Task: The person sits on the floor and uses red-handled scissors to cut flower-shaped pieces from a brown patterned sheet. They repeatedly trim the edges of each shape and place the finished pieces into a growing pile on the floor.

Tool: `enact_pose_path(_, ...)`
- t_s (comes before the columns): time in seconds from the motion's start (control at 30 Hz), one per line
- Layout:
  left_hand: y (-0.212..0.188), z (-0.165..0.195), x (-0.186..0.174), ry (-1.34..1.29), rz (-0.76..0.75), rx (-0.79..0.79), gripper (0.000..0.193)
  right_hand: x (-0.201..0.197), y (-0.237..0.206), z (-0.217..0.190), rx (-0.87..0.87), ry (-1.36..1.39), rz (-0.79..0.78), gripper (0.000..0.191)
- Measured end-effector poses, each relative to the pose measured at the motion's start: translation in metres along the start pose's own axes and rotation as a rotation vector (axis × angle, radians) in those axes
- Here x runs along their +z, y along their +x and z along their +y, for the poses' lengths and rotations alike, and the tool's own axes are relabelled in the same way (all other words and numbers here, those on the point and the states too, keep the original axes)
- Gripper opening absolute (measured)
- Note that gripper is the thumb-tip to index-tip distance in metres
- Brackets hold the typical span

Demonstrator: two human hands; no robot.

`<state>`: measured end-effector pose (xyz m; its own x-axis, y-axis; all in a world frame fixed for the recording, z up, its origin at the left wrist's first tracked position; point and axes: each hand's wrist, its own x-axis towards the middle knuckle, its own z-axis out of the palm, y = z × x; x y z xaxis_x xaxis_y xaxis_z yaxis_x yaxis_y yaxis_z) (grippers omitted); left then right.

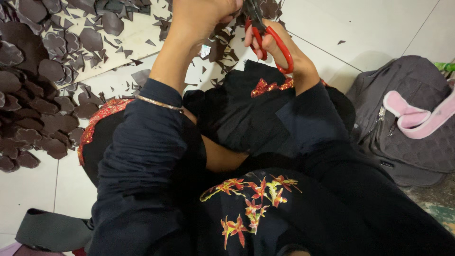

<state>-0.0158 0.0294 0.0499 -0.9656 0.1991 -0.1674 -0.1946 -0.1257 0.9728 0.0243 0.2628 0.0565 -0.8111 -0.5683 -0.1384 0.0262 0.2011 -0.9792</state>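
Note:
My right hand [270, 45] grips red-handled scissors [277, 40] at the top middle of the head view, with the dark blades pointing up toward my left hand. My left hand [199, 16] is closed near the top edge; what it pinches is mostly cut off by the frame, apparently a dark brown piece. A thin bracelet [159, 103] rings my left wrist. Both arms wear dark blue sleeves above my black embroidered clothing [251, 204].
Several dark brown cut shapes [33, 114] lie piled on the white tiled floor [28, 189] at left, with small scraps [137, 76] scattered near my knees. A grey quilted bag [417, 137] with a pink strap sits at right.

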Motion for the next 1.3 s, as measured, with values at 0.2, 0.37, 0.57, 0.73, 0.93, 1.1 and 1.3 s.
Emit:
enact_pose_path(0.2,0.001,-0.003,-0.003,-0.014,0.027,-0.016,0.011,-0.002,0.000,-0.002,-0.009,0.009,0.001,0.090)
enact_pose_path(0.37,0.003,-0.004,-0.005,0.012,0.033,0.044,0.011,-0.003,0.002,-0.003,-0.036,0.000,-0.005,0.086)
enact_pose_path(0.57,0.000,-0.003,-0.006,0.037,0.044,0.064,0.012,-0.001,0.001,-0.006,-0.010,0.005,0.026,0.084)
enact_pose_path(0.73,-0.002,-0.003,-0.008,0.047,0.048,0.066,0.012,0.000,0.002,-0.008,-0.005,0.025,0.014,0.081)
enact_pose_path(0.93,0.001,-0.008,-0.009,0.040,0.045,0.062,0.012,-0.001,0.000,-0.009,-0.020,0.064,0.002,0.079)
enact_pose_path(1.1,0.005,-0.012,-0.010,-0.076,-0.009,0.046,0.014,-0.003,-0.004,-0.008,-0.001,0.085,0.065,0.081)
enact_pose_path(1.3,0.005,-0.007,-0.008,0.010,0.018,-0.019,0.014,-0.006,-0.002,-0.005,-0.086,0.048,0.000,0.093)
